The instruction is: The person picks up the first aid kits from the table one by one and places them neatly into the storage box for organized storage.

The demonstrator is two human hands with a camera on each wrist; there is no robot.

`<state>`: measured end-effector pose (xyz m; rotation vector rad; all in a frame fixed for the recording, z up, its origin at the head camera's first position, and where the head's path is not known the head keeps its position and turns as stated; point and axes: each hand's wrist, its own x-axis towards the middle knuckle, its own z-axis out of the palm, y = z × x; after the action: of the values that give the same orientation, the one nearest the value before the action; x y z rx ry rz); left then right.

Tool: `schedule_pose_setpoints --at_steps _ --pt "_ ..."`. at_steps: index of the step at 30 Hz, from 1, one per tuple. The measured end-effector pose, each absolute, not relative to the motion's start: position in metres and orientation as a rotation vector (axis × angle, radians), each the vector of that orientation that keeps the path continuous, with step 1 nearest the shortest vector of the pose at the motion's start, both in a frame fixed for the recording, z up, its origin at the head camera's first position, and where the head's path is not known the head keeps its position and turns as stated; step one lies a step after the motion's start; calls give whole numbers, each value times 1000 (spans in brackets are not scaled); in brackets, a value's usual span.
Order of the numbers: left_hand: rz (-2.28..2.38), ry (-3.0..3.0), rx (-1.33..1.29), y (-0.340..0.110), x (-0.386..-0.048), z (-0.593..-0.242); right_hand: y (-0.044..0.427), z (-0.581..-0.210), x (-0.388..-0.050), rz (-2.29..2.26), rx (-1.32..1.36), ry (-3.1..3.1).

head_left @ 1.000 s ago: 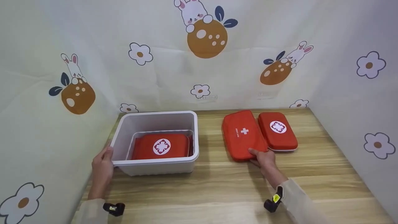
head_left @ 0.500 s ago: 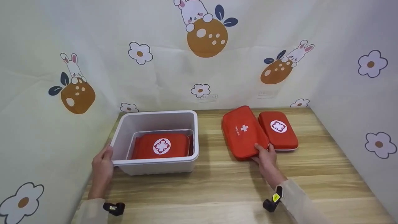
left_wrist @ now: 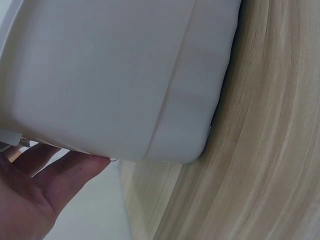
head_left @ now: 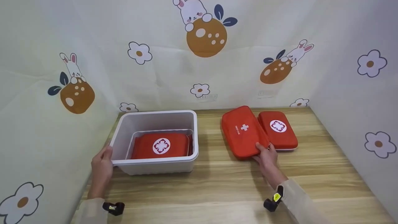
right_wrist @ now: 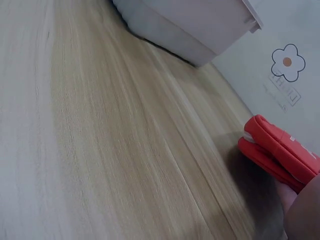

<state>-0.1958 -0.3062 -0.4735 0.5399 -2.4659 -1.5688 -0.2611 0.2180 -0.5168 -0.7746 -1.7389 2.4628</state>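
Note:
At the left of the head view, my left hand (head_left: 102, 166) grips the left front corner of a light grey plastic bin (head_left: 155, 167), thumb at the rim. Its fingers touch the outer wall in the left wrist view. Inside the bin lies a red first aid case (head_left: 175, 145) with a round white cross emblem. My right hand (head_left: 268, 160) pinches the near right corner of a flat red first aid pouch (head_left: 245, 140), thumb on top and fingers below. In the right wrist view the pouch (right_wrist: 282, 150) appears tilted, its end above the table with a shadow underneath.
Another red first aid case (head_left: 281, 137) lies just right of the pouch, close against it. A clear-edged tray (head_left: 132, 140) shows around the case in the bin. Wood-grain table (head_left: 199, 199) spreads in front, with patterned cloth walls (head_left: 168, 81) behind and at both sides.
The pouch has shifted slightly away from me, and my right thumb has moved a little right along it. Over the last half second both hands stay nearly still. The bin has not moved.

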Motion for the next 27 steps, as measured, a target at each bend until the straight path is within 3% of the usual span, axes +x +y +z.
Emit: schedule_pose_setpoints --at_steps 27 --pt "-1527 -2453 497 -308 -196 -474 218 -503 -261 2486 -713 -1721"
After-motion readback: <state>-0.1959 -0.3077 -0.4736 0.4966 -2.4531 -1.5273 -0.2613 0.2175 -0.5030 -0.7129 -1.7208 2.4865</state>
